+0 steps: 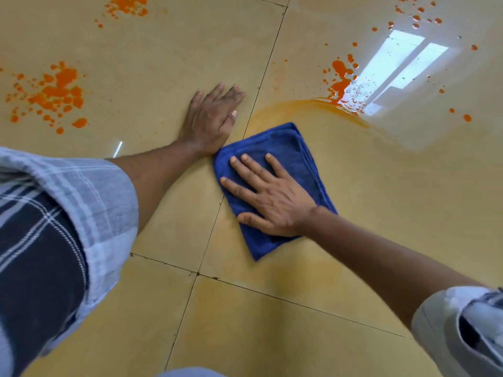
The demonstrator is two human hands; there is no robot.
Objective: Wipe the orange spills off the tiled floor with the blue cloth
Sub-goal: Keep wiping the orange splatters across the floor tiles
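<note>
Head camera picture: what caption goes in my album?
Right hand presses blue cloth beside orange spills; left hand braces.

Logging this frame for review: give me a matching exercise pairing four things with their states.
Things:
1. blue cloth
2. left hand
3. right hand
4. orange spill at far left

States:
A. flat on bare tile
B. pressed on the cloth
C. folded, under a palm
D. unwiped splatter

Pairs: 1-C, 2-A, 3-B, 4-D
</note>
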